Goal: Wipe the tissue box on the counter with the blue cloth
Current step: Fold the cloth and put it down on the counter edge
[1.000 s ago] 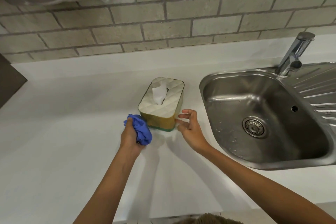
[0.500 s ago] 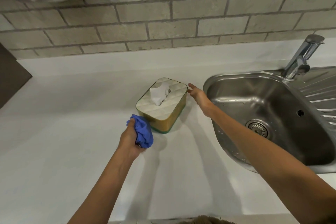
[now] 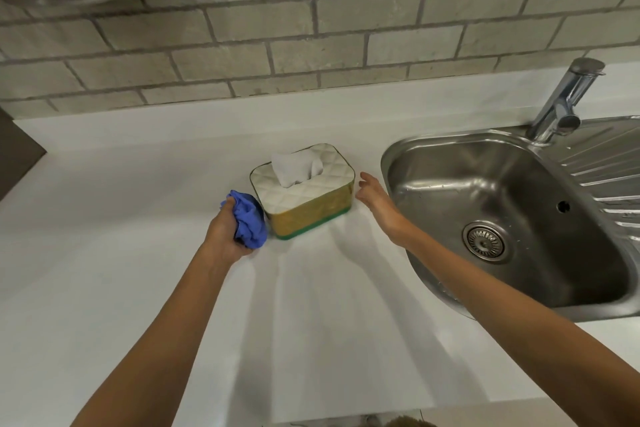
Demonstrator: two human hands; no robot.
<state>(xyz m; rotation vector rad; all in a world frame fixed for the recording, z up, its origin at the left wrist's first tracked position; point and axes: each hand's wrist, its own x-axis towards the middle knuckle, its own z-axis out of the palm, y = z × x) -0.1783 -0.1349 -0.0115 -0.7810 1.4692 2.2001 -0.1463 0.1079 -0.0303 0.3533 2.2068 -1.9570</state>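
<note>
The tissue box (image 3: pixel 303 190) is sitting on the white table (image 3: pixel 121 270), just left of the sink (image 3: pixel 512 215), a tissue standing out of its quilted top. The left hand (image 3: pixel 225 236) is gripping the bunched blue cloth (image 3: pixel 248 218) against the box's left end; the right hand (image 3: pixel 375 199), open, is hovering beside its right end. Steadying that end should make firm strokes possible. Since the earlier frames, the box has been turned broadside.
</note>
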